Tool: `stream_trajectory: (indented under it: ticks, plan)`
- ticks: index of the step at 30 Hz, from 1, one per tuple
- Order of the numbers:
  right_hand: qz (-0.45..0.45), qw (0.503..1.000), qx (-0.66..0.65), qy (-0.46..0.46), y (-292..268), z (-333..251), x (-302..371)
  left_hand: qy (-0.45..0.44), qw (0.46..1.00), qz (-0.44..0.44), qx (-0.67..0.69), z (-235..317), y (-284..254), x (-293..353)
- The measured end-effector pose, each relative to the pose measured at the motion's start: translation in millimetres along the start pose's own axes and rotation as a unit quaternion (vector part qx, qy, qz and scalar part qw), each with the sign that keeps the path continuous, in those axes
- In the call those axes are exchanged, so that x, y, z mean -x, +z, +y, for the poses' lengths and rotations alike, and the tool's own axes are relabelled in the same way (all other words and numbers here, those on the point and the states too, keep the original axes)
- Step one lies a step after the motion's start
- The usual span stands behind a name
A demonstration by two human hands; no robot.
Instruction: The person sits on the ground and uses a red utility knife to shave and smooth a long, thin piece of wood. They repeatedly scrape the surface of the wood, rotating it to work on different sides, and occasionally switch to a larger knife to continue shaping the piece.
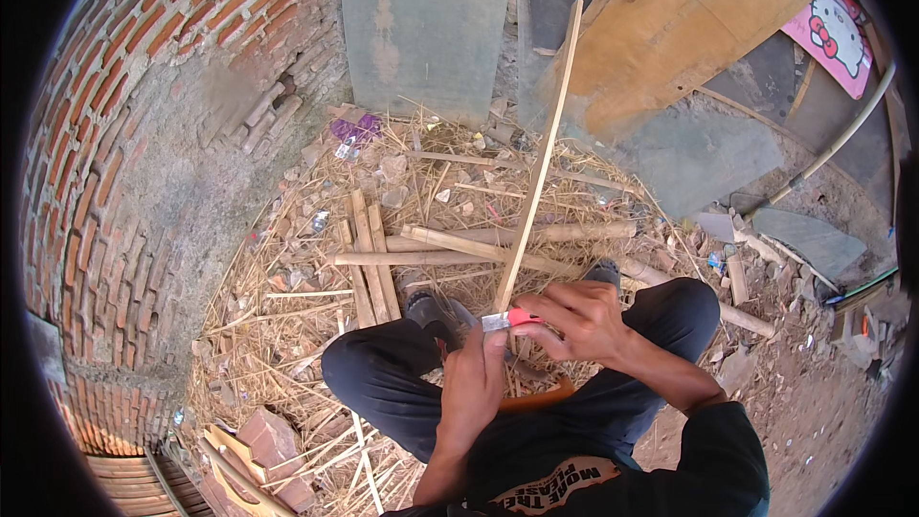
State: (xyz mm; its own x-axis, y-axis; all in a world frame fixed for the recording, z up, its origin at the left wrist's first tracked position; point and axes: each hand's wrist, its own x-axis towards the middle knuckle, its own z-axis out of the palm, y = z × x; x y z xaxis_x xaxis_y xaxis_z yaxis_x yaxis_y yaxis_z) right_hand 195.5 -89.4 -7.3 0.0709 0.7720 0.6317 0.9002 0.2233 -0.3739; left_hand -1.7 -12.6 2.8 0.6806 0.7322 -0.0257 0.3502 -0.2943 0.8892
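My right hand [579,321] is closed on a small red tool [523,317] with a flat silvery-white part [494,322], its kind unclear. My left hand [471,381] is closed, thumb up against that silvery part. From there a long thin wooden strip [538,168] slants up and away to the far right. Its near end meets the tool and my left fingers, which partly hide it. Below my hands, between my bent legs, is an orange-brown curved piece [538,396], partly covered by my clothes.
Wooden pieces [369,258] and poles [565,232] lie on straw-littered ground before my feet. A brick wall [105,191] rises on the left. Grey sheets [426,29] and a brown board [689,19] lean at the back. Broken bricks [276,455] lie at lower left.
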Motion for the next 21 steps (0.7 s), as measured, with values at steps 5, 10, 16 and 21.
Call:
stream_trajectory:
  ticks: [5, 10, 16, 21]
  plan:
    - [0.014, 1.0, 0.009, 0.026, -5.5, 6.2, -4.0, -0.024, 0.998, -0.02, -0.046, -4.8, -2.4, 7.0]
    - [0.017, 0.999, 0.014, 0.025, -9.1, 7.0, -6.0, -0.02, 0.999, -0.009, -0.04, -3.3, -1.8, 9.9]
    - [-0.005, 0.999, 0.025, 0.03, -12.1, 4.1, -4.8, -0.015, 0.998, -0.01, -0.061, -10.2, -3.5, 15.8]
    - [0.068, 0.993, 0.03, 0.087, -15.9, 20.8, -7.4, -0.034, 0.996, -0.027, -0.074, -14.4, -5.1, 27.0]
